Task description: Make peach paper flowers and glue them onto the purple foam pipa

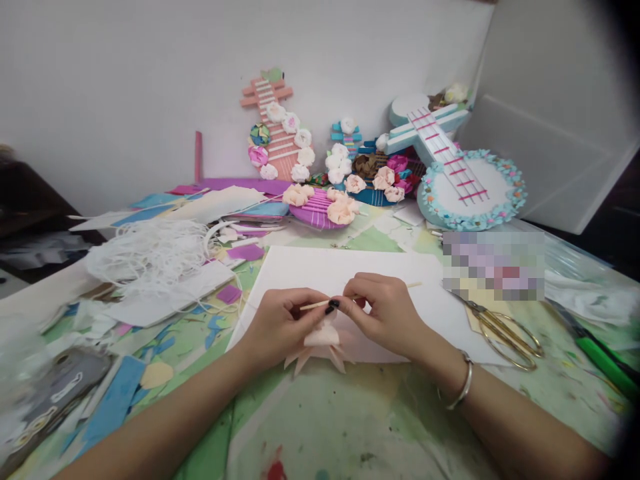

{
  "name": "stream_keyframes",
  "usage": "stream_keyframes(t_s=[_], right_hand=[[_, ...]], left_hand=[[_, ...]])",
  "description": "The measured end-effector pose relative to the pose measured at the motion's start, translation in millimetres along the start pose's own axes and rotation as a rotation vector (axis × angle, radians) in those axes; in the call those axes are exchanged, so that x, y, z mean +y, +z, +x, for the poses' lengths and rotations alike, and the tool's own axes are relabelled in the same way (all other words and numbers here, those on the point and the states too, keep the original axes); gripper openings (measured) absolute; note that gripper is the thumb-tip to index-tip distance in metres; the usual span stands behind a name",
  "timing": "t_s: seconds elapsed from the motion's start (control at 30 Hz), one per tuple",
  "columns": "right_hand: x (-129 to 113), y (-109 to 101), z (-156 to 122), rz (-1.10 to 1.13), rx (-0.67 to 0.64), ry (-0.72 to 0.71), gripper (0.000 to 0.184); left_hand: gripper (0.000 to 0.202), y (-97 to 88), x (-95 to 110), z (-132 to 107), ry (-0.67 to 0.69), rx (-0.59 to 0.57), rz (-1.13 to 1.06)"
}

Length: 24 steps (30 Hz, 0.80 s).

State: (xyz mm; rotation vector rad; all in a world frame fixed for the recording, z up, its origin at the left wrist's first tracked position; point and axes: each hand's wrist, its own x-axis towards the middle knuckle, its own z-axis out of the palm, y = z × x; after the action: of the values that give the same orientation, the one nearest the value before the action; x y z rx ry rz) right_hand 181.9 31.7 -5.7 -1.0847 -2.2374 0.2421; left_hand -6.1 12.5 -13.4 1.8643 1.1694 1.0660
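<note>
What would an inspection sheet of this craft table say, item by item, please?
surface: green, paint-stained table; a white sheet lies under the hands.
job's things: wooden stick and peach paper flower, both at the fingertips.
clutter: gold scissors and green-handled tool at the right; white string pile and blue foam scraps at the left.
hands: left hand pinches the peach paper flower; right hand pinches the wooden stick.
cables: nothing seen.
surroundings: white wall; pink guitar craft and teal guitar craft at the back; white board at the right.
</note>
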Motion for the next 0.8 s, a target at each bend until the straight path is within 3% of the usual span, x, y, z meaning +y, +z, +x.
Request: stream_keyframes(t_s=[0.2, 0.47, 0.8], right_hand=[[-1.0, 2.0, 0.9, 0.0, 0.032, 0.043, 0.028], [-3.0, 3.1, -0.8, -0.087, 0.069, 0.032, 0.031], [-5.8, 0.7, -1.5, -0.164, 0.084, -0.02, 0.035]], left_hand=[[0.019, 0.4, -3.3, 0.3, -0.017, 0.018, -0.003], [0.026, 1.6, -7.5, -0.1, -0.163, -0.009, -0.073], [0.018, -3.3, -3.1, 5.7, -0.022, 0.007, -0.094]])
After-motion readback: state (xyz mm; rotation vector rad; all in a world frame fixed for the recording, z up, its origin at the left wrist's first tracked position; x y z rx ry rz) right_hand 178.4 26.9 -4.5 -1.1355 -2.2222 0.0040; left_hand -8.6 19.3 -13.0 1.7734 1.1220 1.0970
